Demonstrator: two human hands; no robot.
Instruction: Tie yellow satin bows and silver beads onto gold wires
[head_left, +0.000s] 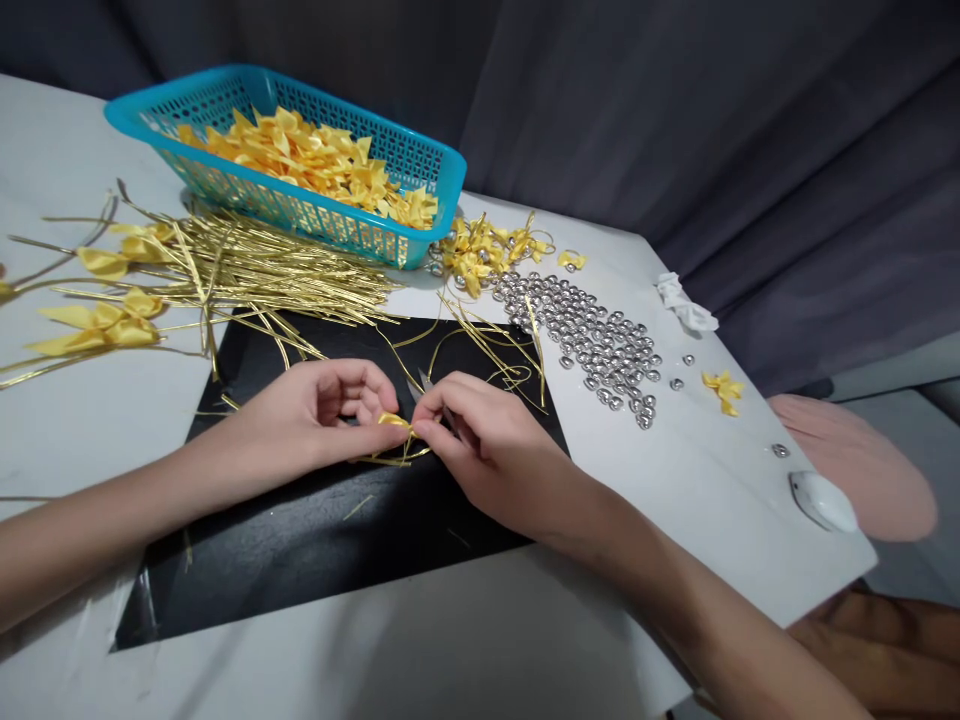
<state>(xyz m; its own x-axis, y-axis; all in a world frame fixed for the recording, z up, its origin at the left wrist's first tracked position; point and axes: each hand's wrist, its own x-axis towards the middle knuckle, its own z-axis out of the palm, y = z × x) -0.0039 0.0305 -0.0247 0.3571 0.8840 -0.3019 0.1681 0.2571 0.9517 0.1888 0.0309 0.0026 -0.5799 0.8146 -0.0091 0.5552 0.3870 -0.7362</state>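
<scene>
Over the black mat [300, 540], my left hand [337, 410] pinches a small yellow ribbon bow [393, 420] between thumb and fingers. My right hand [480, 440] meets it at the bow's right side, its thumb and forefinger closed on the bow's end, where thin gold ties show. A pointed metal tool [421, 383], perhaps scissors, sticks out from my right hand, mostly hidden by the fingers. Gold twist ties [277, 265] lie in a heap behind my left hand.
A blue basket [300, 200] of yellow bows stands at the back. Several silver beads [600, 345] lie right of the mat, near finished-looking yellow bows [480, 250]. Larger yellow bows [105, 325] lie at left. A white object [823, 500] sits by the right edge.
</scene>
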